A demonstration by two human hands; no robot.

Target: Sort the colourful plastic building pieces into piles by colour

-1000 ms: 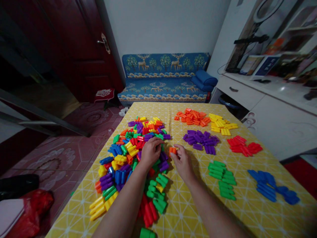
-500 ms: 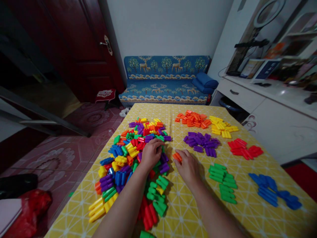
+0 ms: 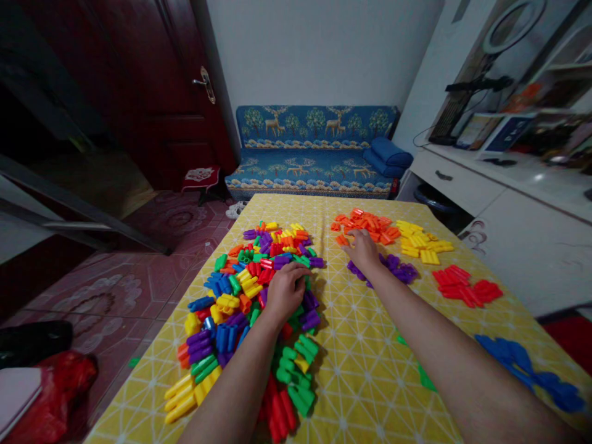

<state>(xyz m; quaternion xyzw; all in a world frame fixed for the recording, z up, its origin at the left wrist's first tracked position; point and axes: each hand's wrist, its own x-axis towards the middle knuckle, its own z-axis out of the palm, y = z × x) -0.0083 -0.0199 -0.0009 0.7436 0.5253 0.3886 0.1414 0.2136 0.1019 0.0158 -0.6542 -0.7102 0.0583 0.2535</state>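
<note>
**Block handling at a yellow-clothed table**

A mixed-colour pile fills nine o'clock; over its right edge, the left hand curls, its grip hidden. At twelve, an orange block meets the right hand's fingertips; whether held, I cannot tell. Orange pile, one o'clock; yellow pile, two; red pile, three; blue pile, four.

Green pieces partly behind right forearm, cropped shelf
</note>
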